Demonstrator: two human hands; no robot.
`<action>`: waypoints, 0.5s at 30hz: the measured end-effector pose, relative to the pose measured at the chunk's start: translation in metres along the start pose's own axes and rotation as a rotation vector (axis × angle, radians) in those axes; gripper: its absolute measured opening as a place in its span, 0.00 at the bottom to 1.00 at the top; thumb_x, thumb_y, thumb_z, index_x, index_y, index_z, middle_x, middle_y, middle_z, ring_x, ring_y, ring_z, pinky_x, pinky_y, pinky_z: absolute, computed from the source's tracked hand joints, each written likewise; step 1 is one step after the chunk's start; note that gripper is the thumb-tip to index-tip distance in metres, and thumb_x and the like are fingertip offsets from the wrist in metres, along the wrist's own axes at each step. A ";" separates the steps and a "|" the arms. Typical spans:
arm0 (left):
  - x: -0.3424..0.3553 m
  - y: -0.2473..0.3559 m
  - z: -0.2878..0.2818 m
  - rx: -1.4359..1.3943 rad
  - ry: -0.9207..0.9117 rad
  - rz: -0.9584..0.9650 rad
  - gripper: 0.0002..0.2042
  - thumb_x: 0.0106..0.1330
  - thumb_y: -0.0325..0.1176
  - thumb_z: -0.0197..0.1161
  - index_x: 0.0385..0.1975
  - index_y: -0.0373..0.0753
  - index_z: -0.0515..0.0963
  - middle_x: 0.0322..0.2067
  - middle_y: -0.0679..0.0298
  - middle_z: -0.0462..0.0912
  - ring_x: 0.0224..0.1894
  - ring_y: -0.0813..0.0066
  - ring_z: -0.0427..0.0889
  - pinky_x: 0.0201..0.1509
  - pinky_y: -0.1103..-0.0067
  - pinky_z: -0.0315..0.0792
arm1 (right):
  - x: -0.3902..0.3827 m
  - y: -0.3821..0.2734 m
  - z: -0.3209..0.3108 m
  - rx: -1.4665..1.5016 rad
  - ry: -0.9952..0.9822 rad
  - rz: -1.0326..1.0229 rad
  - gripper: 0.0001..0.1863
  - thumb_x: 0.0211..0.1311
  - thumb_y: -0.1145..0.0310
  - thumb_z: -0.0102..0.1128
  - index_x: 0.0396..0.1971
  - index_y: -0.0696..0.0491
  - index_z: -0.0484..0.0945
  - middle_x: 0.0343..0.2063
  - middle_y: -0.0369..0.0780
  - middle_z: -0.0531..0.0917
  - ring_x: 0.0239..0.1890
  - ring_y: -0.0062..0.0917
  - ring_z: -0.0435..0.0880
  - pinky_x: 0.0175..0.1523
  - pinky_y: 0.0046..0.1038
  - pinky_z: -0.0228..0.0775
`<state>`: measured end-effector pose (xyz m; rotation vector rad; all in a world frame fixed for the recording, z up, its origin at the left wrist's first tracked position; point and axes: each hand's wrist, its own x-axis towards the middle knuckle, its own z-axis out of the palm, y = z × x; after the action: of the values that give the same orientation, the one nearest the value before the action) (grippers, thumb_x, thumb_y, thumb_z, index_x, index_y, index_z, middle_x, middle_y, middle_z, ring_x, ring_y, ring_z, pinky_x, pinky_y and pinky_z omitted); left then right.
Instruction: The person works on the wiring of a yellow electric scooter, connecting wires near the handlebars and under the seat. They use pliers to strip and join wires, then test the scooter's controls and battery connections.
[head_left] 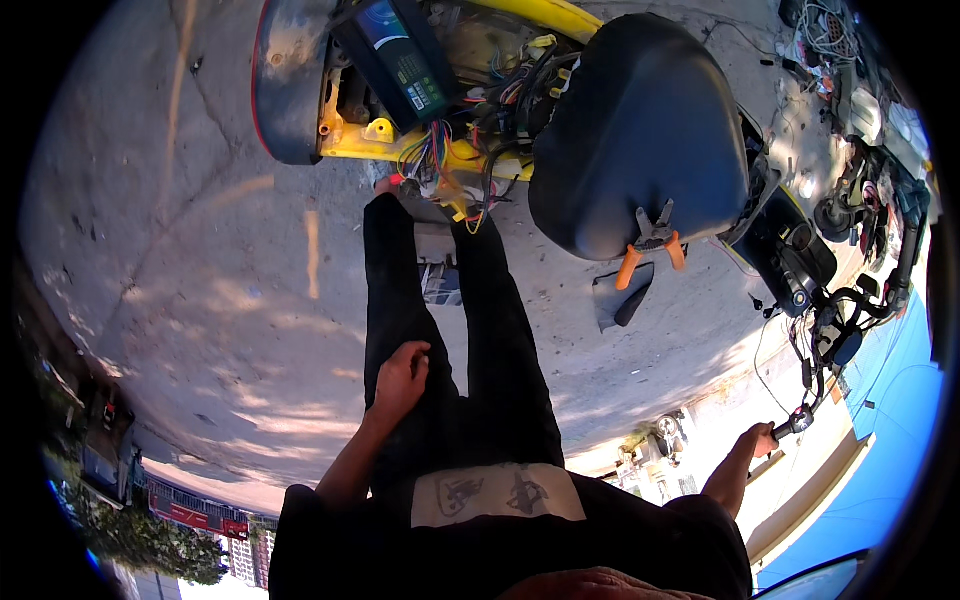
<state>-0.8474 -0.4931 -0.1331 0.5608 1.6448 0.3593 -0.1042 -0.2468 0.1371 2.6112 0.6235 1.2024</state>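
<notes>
A partly stripped electric scooter with a yellow frame (pixel 370 142) stands in front of me. At the far right, my right hand (pixel 765 440) is wrapped round the black handlebar grip (pixel 788 430) of its handlebar. My left hand (pixel 403 380) hangs before my thigh, its fingers loosely curled and nothing visible in them. Pliers with orange handles (pixel 655 240) lie on the edge of the black seat (pixel 650 130). Left of the seat, a black box with a blue and green label (pixel 400 65) rests slantwise in the frame. Coloured wires (pixel 432 150) spill over the frame's near side.
A black rear fender (pixel 287 95) ends the scooter on the left. Below the seat, a dark flap-like piece (pixel 627 295) lies on the concrete ground (pixel 200 260). Assorted parts and scrap (pixel 870 150) are heaped beyond the front end, at right. More parts (pixel 650 450) lie by a pale wall.
</notes>
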 end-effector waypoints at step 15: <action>0.011 0.012 -0.016 0.035 0.037 0.071 0.10 0.71 0.27 0.64 0.49 0.37 0.81 0.32 0.56 0.86 0.30 0.64 0.85 0.37 0.71 0.78 | 0.015 0.025 0.024 0.037 -0.117 -0.052 0.28 0.62 0.46 0.69 0.44 0.57 0.77 0.34 0.51 0.87 0.36 0.49 0.89 0.39 0.52 0.80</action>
<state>-0.8625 -0.4755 -0.1333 0.6431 1.6726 0.3957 -0.0701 -0.2621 0.1406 2.6551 0.6921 1.0243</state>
